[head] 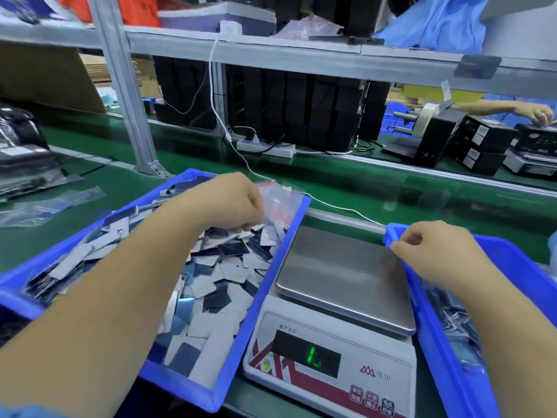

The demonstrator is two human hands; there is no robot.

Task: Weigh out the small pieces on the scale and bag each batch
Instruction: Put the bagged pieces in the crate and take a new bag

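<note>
Green bench: left hand point(229, 203), fingers curled, gathers pieces point(211, 279) at the left bin's point(265, 291) far corner; right hand point(434, 251) hovers loosely curled, holding nothing, beside the bare scale point(346, 282).

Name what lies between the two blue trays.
The scale sits between the left tray of small pieces and the right tray. Its steel pan is bare, as the head view shows.

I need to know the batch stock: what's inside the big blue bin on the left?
The big blue plastic bin holds loose small flat grey and dark-blue pieces and clear red-striped bags. The left hand and forearm cover part.
</note>
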